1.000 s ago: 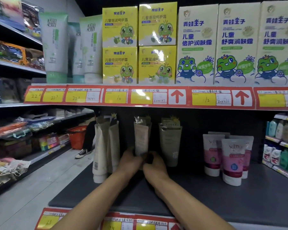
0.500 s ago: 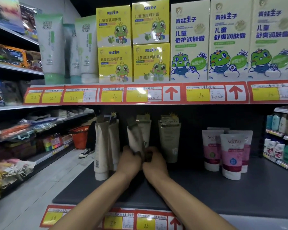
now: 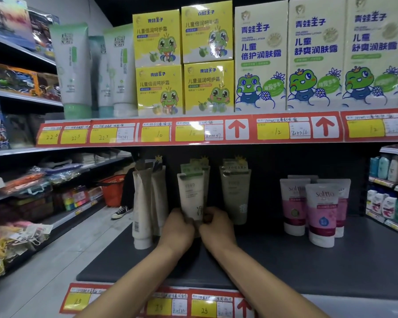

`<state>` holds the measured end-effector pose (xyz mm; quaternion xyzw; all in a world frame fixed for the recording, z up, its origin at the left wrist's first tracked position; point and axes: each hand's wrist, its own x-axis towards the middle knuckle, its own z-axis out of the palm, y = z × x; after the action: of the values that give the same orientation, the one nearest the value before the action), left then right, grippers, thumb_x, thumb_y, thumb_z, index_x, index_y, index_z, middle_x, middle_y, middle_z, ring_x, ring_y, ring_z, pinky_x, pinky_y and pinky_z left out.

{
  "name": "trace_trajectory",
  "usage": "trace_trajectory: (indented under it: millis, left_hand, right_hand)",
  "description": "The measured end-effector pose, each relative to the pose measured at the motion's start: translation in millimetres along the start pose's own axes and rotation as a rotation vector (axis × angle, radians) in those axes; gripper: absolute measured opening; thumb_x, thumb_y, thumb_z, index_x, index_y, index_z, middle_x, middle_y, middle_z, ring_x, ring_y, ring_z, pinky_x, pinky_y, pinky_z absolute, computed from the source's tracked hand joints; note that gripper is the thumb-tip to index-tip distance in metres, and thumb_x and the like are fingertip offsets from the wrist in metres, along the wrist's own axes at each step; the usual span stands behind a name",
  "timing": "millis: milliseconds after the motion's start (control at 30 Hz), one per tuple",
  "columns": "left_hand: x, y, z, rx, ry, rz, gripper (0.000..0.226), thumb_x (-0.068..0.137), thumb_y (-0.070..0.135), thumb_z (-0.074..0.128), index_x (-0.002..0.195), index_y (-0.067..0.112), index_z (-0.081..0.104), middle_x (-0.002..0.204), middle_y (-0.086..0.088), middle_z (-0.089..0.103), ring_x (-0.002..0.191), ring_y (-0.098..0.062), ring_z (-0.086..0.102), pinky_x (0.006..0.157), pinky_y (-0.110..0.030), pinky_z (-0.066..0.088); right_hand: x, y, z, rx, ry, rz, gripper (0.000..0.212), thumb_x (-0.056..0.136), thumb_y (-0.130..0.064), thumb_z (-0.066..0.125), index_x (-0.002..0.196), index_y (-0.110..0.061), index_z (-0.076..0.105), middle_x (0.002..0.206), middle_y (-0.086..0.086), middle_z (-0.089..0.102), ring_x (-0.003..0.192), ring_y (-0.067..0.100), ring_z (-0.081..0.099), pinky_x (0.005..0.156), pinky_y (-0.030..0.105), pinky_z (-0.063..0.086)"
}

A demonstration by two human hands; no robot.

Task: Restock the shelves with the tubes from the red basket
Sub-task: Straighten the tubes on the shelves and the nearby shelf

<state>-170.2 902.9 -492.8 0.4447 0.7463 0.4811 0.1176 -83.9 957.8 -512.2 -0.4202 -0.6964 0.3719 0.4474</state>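
Note:
A beige tube (image 3: 191,196) stands upright, cap down, on the dark shelf (image 3: 285,267), with more tubes of the same kind behind it. My left hand (image 3: 178,228) and my right hand (image 3: 217,227) grip its lower end from either side. To its left stands a row of pale tubes (image 3: 145,203), to its right an olive tube (image 3: 236,193). The red basket (image 3: 112,190) sits far off on the aisle floor at the left.
Pink and white tubes (image 3: 319,212) stand on the right of the same shelf. Boxes with frog pictures (image 3: 207,58) and tall green tubes (image 3: 75,70) fill the shelf above. A person's leg and sneaker (image 3: 120,212) are beside the basket. Side shelving runs along the left aisle.
The beige tube was tilted to the left half a second ago and now stands upright with its printed face forward. Both hands have stayed at its base.

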Motion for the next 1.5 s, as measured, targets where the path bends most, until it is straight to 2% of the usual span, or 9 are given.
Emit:
trace_trajectory:
  millis: [200,433,633,767,833,1067,1233,1400,1500]
  left_hand:
    - [-6.9,-2.4,-1.2,0.038,0.096,-0.047,0.022,0.1,0.018,0.056,0.117,0.006,0.065,0.121,-0.014,0.069,0.113,-0.031,0.064,0.078,-0.026,0.039]
    - [-12.1,-0.3,-3.9,-0.02,0.151,-0.117,0.017,0.092,0.012,0.065,0.108,0.007,0.07,0.109,-0.012,0.072,0.105,-0.032,0.067,0.082,-0.032,0.051]
    - [-17.5,0.9,-5.4,-0.127,0.162,-0.176,0.014,0.084,0.003,0.069,0.093,0.015,0.07,0.098,-0.009,0.072,0.09,-0.028,0.066,0.075,-0.029,0.05]
    - [-15.9,0.3,-3.1,-0.183,0.11,-0.169,0.016,0.086,-0.002,0.064,0.088,0.012,0.071,0.085,-0.004,0.071,0.079,-0.019,0.066,0.065,-0.024,0.048]
    - [-13.6,-0.4,-1.2,-0.201,0.081,-0.162,0.022,0.084,-0.006,0.06,0.093,0.008,0.076,0.087,-0.008,0.074,0.081,-0.021,0.069,0.063,-0.024,0.049]
    - [-15.6,4.4,-3.1,-0.226,0.035,-0.133,0.025,0.088,-0.006,0.057,0.094,0.013,0.072,0.081,-0.002,0.067,0.087,-0.021,0.066,0.075,-0.027,0.052]
    - [-40.6,12.5,-19.0,-0.174,-0.037,-0.022,0.023,0.096,0.002,0.055,0.081,0.02,0.06,0.076,0.009,0.058,0.076,-0.007,0.056,0.056,-0.015,0.042]
    - [-65.1,-2.5,-55.4,-0.109,-0.011,0.066,0.04,0.09,0.0,0.055,0.123,0.018,0.068,0.114,0.001,0.072,0.11,-0.015,0.066,0.091,-0.024,0.05]
    - [-69.9,-18.9,-81.5,-0.114,0.078,0.109,0.023,0.091,0.014,0.062,0.099,0.031,0.074,0.098,0.012,0.076,0.096,-0.007,0.069,0.089,-0.031,0.057]
  right_hand:
    - [-0.8,-1.0,-0.9,0.01,0.009,0.016,0.03,0.076,-0.019,0.081,0.08,-0.033,0.055,0.107,0.004,0.076,0.102,0.021,0.072,0.089,0.037,0.059]
    - [-5.2,-0.4,-6.0,-0.036,-0.013,0.036,0.022,0.075,-0.02,0.084,0.095,-0.02,0.074,0.102,0.001,0.077,0.097,0.016,0.072,0.081,0.028,0.059]
    - [-8.8,-0.3,-5.6,-0.12,0.02,0.032,0.036,0.071,-0.023,0.088,0.063,-0.032,0.055,0.101,0.004,0.078,0.097,0.02,0.073,0.083,0.034,0.06]
    - [-4.7,-1.6,-2.1,-0.18,0.052,0.049,0.018,0.072,-0.026,0.085,0.083,-0.022,0.071,0.101,0.006,0.077,0.099,0.024,0.073,0.076,0.029,0.057]
    - [-0.8,-0.3,0.6,-0.226,0.056,0.05,0.025,0.073,-0.027,0.083,0.094,-0.016,0.074,0.101,0.006,0.076,0.098,0.025,0.072,0.069,0.027,0.052]
    - [6.2,4.1,2.7,-0.245,0.074,0.072,0.034,0.076,-0.025,0.083,0.104,-0.013,0.07,0.11,0.008,0.074,0.103,0.026,0.07,0.077,0.03,0.056]
    - [-5.0,-3.9,-1.5,-0.324,0.07,0.035,0.025,0.083,-0.022,0.074,0.102,-0.008,0.067,0.11,0.013,0.072,0.103,0.031,0.069,0.077,0.033,0.056]
    - [-35.3,-25.7,-3.4,-0.351,0.074,-0.03,0.026,0.088,-0.011,0.064,0.114,-0.013,0.065,0.118,0.008,0.069,0.109,0.029,0.067,0.087,0.036,0.057]
    - [-57.5,-44.0,7.4,-0.293,0.024,-0.044,0.039,0.086,-0.013,0.067,0.124,-0.019,0.062,0.122,0.003,0.068,0.114,0.025,0.065,0.094,0.033,0.054]
